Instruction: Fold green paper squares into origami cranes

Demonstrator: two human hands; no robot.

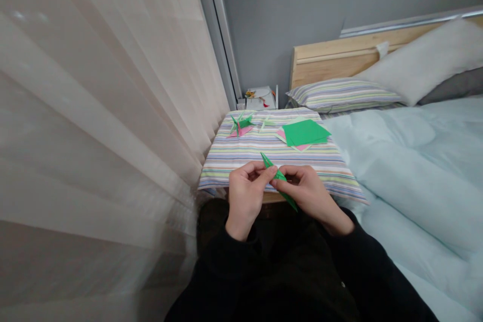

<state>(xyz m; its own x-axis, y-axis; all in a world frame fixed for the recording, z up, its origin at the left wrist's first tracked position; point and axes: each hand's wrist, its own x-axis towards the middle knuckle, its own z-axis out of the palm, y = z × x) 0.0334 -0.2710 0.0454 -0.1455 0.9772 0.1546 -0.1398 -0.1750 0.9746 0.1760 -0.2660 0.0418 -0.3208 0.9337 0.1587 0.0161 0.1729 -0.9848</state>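
A narrow piece of folded green origami paper is held slantwise above the front edge of the striped cloth. My left hand pinches it near its upper middle, thumb on top. My right hand grips it just below, its thumb and fingers closed on the paper. One pointed end rises towards the far side and the other points down towards me. Beyond my hands lies a stack of green paper sheets with pink and pale sheets under it. Folded paper cranes in green and pink sit at the far left.
The striped cloth covers a small table. A pale curtain hangs close on the left. On the right is a bed with a light blue quilt, pillows and a wooden headboard. A white box stands behind the table.
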